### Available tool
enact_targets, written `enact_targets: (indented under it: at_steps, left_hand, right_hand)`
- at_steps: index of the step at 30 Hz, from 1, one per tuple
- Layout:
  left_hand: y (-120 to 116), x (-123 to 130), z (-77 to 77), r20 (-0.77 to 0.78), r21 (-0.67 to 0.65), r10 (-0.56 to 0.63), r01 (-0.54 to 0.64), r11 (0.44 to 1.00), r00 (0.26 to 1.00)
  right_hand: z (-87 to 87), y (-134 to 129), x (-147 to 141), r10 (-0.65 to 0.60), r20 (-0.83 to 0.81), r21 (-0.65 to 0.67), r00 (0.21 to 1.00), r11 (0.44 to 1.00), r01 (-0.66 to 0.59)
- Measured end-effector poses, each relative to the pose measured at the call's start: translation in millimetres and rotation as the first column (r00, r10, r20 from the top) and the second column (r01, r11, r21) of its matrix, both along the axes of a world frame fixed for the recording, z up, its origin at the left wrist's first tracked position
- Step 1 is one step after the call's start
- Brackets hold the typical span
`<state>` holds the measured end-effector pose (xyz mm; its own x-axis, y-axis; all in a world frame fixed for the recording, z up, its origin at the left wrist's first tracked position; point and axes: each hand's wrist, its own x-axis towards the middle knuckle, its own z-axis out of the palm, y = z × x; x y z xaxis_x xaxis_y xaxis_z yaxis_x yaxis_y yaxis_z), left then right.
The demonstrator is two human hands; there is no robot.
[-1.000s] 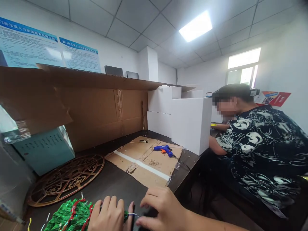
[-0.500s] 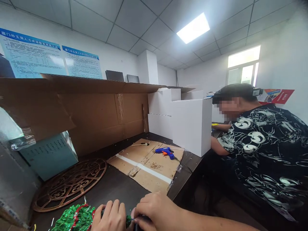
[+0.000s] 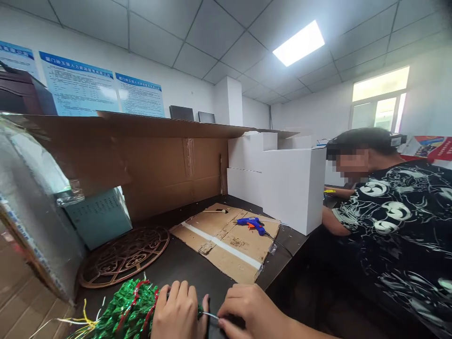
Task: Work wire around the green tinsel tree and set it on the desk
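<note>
A green tinsel decoration (image 3: 127, 308) with red strands lies sideways at the bottom left. Yellow and white wires (image 3: 86, 318) stick out of its left end. My left hand (image 3: 178, 308) is wrapped round its right part, thumb pointing forward. From that end a thin pale wire (image 3: 211, 315) runs to my right hand (image 3: 249, 306), whose thumb and fingertips pinch it. Some dark part lies under my right fingers, too hidden to name.
A copper-coloured round lattice (image 3: 123, 259) lies at left. On the cardboard sheet (image 3: 226, 254) rests a blue glue gun (image 3: 252, 224) with its cord. White boxes (image 3: 287, 188) and a cardboard screen (image 3: 162, 165) stand behind. At right, a person (image 3: 399, 202) sits working.
My hands have moved apart, and more of the pale wire shows between them. The view has shifted left, so more of the tinsel and its loose wires shows.
</note>
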<state>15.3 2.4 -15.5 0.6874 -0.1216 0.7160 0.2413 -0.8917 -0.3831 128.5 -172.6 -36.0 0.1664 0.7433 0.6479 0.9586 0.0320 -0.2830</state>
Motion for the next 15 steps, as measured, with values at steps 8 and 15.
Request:
enact_targets:
  at_steps: [8,15]
  left_hand:
    - [-25.5,-3.7,21.6,-0.246,-0.16,0.155,-0.198,0.967,0.957]
    - [-17.2,-11.7,8.5,-0.104,-0.037,-0.021,0.017,0.999,0.994]
  right_hand:
    - [27.2,23.5,-1.4,-0.059,-0.061,-0.132,0.996,0.99,0.051]
    - [21.0,15.6,4.1,-0.06,-0.243,-0.193,0.968,0.981,0.012]
